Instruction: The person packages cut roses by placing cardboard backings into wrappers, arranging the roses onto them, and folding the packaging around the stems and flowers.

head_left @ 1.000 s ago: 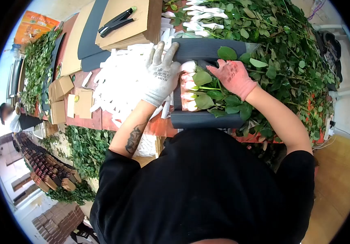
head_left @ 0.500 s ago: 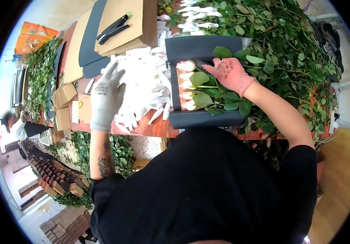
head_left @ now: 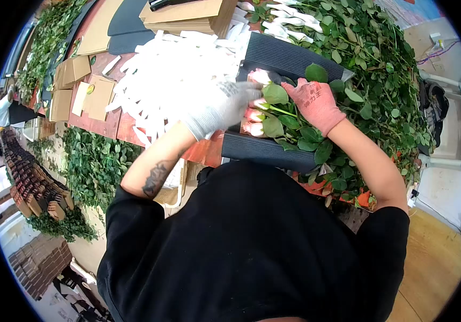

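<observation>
My left hand (head_left: 222, 107), in a whitish glove, reaches across to the pink-white rose heads (head_left: 253, 129). Its fingers are smeared by motion, so their grip is unclear. Palm down on the leaves and stems rests my right hand (head_left: 316, 104), gloved in pink, with its visible fingers apart; its other fingers are hidden. The roses lie in a row on a dark corrugated wrap (head_left: 268, 150), stems pointing right. Broad green leaves (head_left: 276, 94) cover part of the row. A dark patch by the right fingertips is hard to make out.
White sleeve-like pieces (head_left: 171, 70) are heaped on the red table (head_left: 95, 124). Cardboard sheets (head_left: 187, 21) are stacked behind, small cardboard pieces (head_left: 70, 72) lie left. Leafy stems (head_left: 380, 112) pile up at right. At far left stands a person (head_left: 2, 110).
My left hand has moved right, from over the white pieces to the rose heads. My right hand stays on the leaves and stems. The whole view has shifted and tilted.
</observation>
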`<state>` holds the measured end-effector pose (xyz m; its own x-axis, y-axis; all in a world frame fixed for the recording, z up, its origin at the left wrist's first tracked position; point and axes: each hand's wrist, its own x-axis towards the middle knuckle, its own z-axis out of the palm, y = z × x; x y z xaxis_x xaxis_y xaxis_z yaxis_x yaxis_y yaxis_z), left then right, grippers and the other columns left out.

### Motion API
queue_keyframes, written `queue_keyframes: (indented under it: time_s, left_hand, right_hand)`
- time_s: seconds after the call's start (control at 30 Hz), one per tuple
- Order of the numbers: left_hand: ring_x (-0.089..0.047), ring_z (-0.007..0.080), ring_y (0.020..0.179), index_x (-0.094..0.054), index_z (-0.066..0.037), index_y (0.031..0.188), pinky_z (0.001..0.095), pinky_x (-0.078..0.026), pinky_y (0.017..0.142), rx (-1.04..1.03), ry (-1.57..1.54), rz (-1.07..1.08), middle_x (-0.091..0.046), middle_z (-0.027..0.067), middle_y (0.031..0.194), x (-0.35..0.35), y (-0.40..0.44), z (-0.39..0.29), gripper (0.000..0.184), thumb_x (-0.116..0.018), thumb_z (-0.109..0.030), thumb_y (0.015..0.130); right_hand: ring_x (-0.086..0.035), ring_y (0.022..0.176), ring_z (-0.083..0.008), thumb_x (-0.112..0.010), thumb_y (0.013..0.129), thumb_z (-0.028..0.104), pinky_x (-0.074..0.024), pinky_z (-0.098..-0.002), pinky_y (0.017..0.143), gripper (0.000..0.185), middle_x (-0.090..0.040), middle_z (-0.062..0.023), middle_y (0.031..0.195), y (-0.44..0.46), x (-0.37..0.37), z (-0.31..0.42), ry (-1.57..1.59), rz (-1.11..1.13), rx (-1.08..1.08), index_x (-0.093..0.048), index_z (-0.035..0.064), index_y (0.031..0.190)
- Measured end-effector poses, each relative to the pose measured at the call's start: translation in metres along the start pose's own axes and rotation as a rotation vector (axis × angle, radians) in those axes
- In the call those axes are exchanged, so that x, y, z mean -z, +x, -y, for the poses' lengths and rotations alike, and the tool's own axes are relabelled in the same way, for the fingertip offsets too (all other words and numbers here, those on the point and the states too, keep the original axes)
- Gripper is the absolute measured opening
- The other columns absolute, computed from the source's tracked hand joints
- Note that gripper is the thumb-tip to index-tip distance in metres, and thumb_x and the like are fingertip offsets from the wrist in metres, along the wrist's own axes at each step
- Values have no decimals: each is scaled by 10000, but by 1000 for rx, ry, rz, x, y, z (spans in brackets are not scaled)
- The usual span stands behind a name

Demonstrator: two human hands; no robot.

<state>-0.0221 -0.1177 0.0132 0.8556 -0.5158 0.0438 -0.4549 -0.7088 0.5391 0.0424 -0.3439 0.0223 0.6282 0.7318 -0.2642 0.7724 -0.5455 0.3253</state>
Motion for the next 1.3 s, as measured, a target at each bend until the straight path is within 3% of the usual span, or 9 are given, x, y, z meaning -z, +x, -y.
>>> queue_keyframes:
  time_s: [0.23,0.33,0.53,0.63,0.7,0.73,1.07,1.17,1.3]
  left_hand:
    - [-597,279,1079,-596,-109,1201,333,-478,907,-101,15,-186,-595,134,1216,-5,17,26,418,-476,25,824]
    - [-658,281,889,-607,-150,1202,359,-516,784,182,-142,33,-676,144,980,20,25,9,441,-478,8,811]
    - [-661,259,852,-636,-163,1170,340,-513,777,153,-84,12,-685,131,952,31,30,25,478,-452,20,769]
    - [-658,241,897,-656,-155,1141,324,-505,815,188,-136,83,-687,111,999,28,36,35,477,-455,12,743]
    - [-653,214,888,-632,-275,1185,341,-505,796,169,-103,111,-685,59,1010,29,38,39,316,-570,-252,876]
    - [-655,245,867,-650,-160,1155,330,-506,799,94,-73,50,-690,104,981,33,35,33,477,-478,-9,736]
    - [-651,242,869,-644,-139,1160,336,-501,788,165,-159,86,-689,119,959,26,27,31,444,-516,-12,754]
    - [-640,227,934,-650,-122,1140,336,-495,837,-162,-143,-412,-665,108,1055,-6,-1,51,365,-558,-57,793]
    - [-499,337,1187,-601,-100,1209,428,-426,969,245,-317,-308,-413,176,1380,-26,-41,26,433,-670,-256,810]
  right_hand:
    - [-641,856,-230,-512,854,167,-496,-337,687,421,-610,-112,974,-28,31,-15,51,-105,93,-507,202,1273]
    - [-604,938,-232,-605,788,300,-474,-360,786,445,-589,-103,1109,-22,65,17,229,-744,69,-517,191,1210]
    - [-626,897,-254,-635,766,329,-500,-405,717,256,-633,-72,930,8,22,19,407,-83,-110,-603,134,929]
    - [-635,874,-259,-641,760,316,-505,-396,719,247,-632,-85,936,11,15,20,418,-68,-185,-617,126,915]
    - [-636,880,-256,-642,761,308,-505,-392,724,261,-632,-91,980,10,11,22,366,-146,-180,-612,125,945]
    - [-636,899,-257,-643,768,301,-504,-390,755,288,-629,-101,1043,10,15,23,351,-113,-142,-620,133,1000]
    - [-634,839,-262,-636,758,269,-510,-382,684,295,-620,-95,976,12,9,22,323,-263,-9,-599,119,1008]
    - [-637,851,-254,-637,764,284,-513,-372,691,308,-625,-100,1016,7,-1,26,320,-269,-70,-599,119,1021]
    - [-637,868,-251,-639,768,307,-509,-367,710,347,-623,-92,1052,6,6,26,285,-211,-90,-594,144,1071]
